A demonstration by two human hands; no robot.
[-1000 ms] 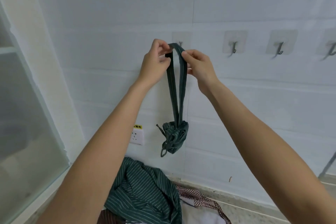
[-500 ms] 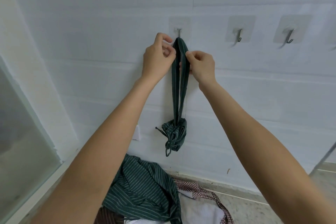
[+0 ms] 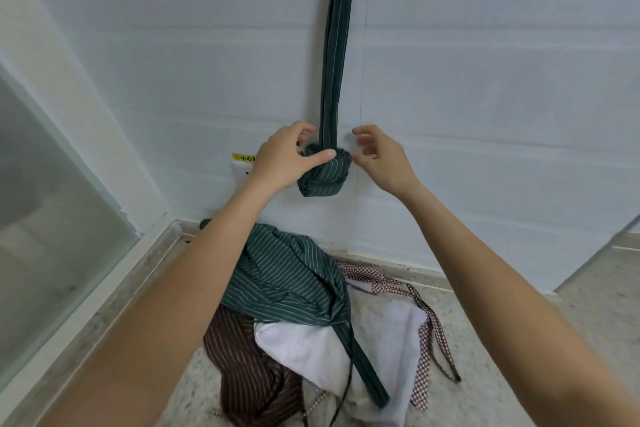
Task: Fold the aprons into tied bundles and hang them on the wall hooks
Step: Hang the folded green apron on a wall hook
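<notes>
The green bundle (image 3: 325, 173) hangs by its upright strap (image 3: 335, 48) against the wall, the left hand (image 3: 284, 159) cupping its left side, while the right hand (image 3: 380, 159) hovers just right, fingers spread.

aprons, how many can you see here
5: a green bundle hanging on the wall; green striped, brown striped, white and checked heaped below. More may be buried.

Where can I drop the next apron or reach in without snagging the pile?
Bare floor lies right of the checked apron, toward the doorway. A narrow strip runs between the glass panel and the left arm. Wall right of the hanging bundle is bare. The pile crowds the middle: green apron, brown apron, white cloth.
</notes>
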